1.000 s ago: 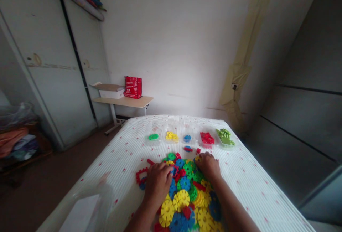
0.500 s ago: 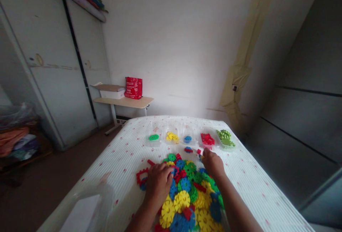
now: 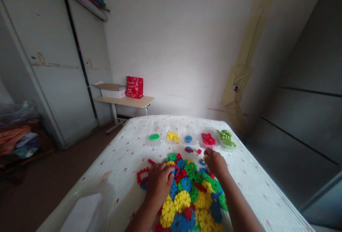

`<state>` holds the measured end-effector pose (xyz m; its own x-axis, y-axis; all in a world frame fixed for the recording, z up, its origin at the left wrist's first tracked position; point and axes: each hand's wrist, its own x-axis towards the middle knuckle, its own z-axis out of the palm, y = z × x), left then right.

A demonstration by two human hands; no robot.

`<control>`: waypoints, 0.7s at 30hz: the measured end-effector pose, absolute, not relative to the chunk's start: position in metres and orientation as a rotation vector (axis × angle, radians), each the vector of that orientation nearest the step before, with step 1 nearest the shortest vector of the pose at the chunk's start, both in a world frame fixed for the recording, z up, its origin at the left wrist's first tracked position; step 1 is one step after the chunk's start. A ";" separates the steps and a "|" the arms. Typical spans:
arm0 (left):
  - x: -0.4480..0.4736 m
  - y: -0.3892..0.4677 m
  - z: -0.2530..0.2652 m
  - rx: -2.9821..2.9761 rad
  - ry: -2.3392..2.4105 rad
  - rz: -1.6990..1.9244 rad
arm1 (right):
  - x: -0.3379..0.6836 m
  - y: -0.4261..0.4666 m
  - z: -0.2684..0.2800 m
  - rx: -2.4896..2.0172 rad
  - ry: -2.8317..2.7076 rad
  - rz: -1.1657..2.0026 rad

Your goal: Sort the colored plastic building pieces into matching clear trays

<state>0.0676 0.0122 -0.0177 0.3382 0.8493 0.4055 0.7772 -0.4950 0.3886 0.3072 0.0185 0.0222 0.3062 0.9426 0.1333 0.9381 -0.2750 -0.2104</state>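
A heap of notched plastic flower discs [image 3: 183, 200] in yellow, blue, green and red lies in front of me, mixed with red bar pieces [image 3: 200, 187]. My left hand [image 3: 159, 180] rests palm down on the heap's left side, fingers loosely spread, with no piece visibly gripped. Beyond the heap's right side, my right hand [image 3: 215, 162] pinches a small yellow piece [image 3: 206, 156], mostly hidden by the fingers. Just left of that hand sit a small red block [image 3: 199, 151] and a blue disc [image 3: 188, 149] with a red bar across it. Another blue disc [image 3: 202, 161] lies below the fingers.
Clear containers along the far side hold green [image 3: 154, 137], yellow [image 3: 173, 137], blue [image 3: 188, 139], red [image 3: 208, 139] and light green pieces [image 3: 226, 138]. A clear plastic tub [image 3: 104, 200] stands front left. Behind are a side table [image 3: 125, 101] and a red bag [image 3: 134, 87].
My right hand has shifted slightly right and nearer, uncovering the blue disc beneath its fingers. My left hand stays in place on the heap.
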 end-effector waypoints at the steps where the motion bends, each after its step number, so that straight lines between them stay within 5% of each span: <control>1: 0.068 0.012 -0.018 2.465 1.507 0.864 | 0.304 0.019 0.023 -2.269 -1.724 0.043; 16: 0.068 0.015 -0.021 2.461 1.481 0.884 | 0.289 0.026 0.002 -1.938 -1.778 0.548; 21: 0.067 0.013 -0.020 2.461 1.487 0.887 | 0.287 0.027 0.007 -1.956 -1.766 0.441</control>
